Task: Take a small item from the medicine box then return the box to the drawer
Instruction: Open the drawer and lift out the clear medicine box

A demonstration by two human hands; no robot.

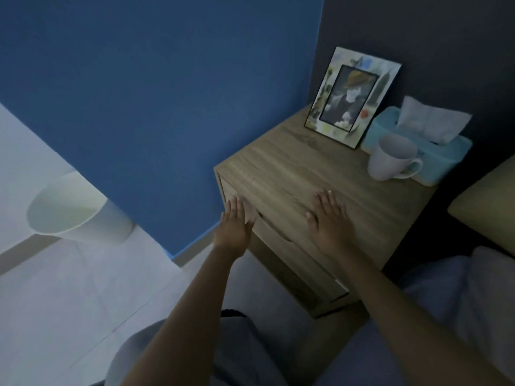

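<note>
A wooden nightstand [292, 168] stands in the corner, and its top drawer [276, 236] looks shut. My left hand [235, 227] is flat and open against the upper left of the drawer front, fingers together, holding nothing. My right hand [328, 215] lies palm down on the nightstand top near its front edge, fingers spread, empty. No medicine box is in view.
On the nightstand's back right stand a picture frame [352, 97], a white mug [391, 157] and a blue tissue box [434, 157]. A white waste bin [75, 210] sits on the floor at the left. A bed with a pillow [485, 201] is at the right.
</note>
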